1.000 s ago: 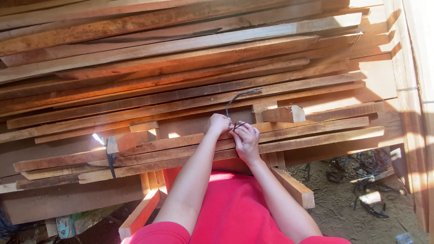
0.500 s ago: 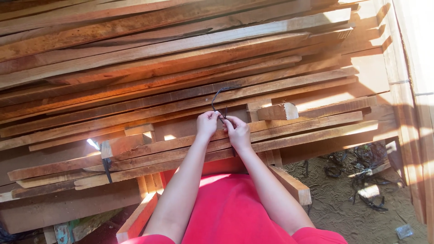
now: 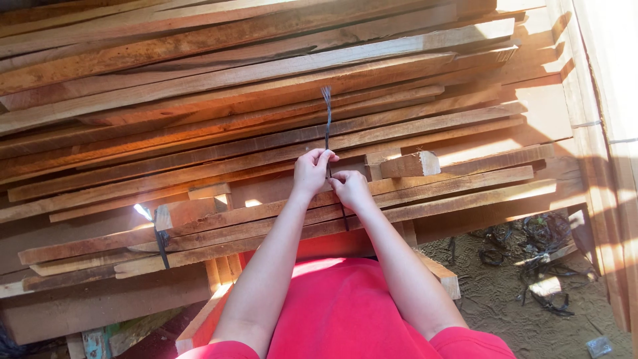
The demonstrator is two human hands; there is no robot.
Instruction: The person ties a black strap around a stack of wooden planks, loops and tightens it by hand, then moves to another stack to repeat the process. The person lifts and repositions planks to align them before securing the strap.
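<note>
Two bare hands meet near frame centre, over a big stack of rough planks (image 3: 219, 126) that fills most of the view. Far left, a dark strap (image 3: 161, 242) already wraps one bundle of boards (image 3: 100, 249), short offcut block (image 3: 189, 211) on top. Moving right: left hand (image 3: 311, 171) is pinched shut on a thin dark wire strand (image 3: 327, 116), thumb and forefinger closed on it just where it rises. The strand sticks up from the fingers across the plank faces, upper end frayed or doubled, hard to tell which. Right hand (image 3: 350, 188), touching the left, is clenched on the lower part of the same strand, which runs on down below the fist over a board edge. Both forearms come up from a red shirt (image 3: 345, 312).

Handling judgement: strand looks light, thin, bendable but holding its shape, so likely springy with a sharp end; best gripped close to the board, fingers near each other, as here. Planks look stiff, heavy, splintery.

Right of hands: a pale block end (image 3: 411, 164) on the stack. Further right, dirt ground (image 3: 505, 299) with loose dark strap scraps (image 3: 531, 239). Far right edge, a bright upright board (image 3: 608, 119).
</note>
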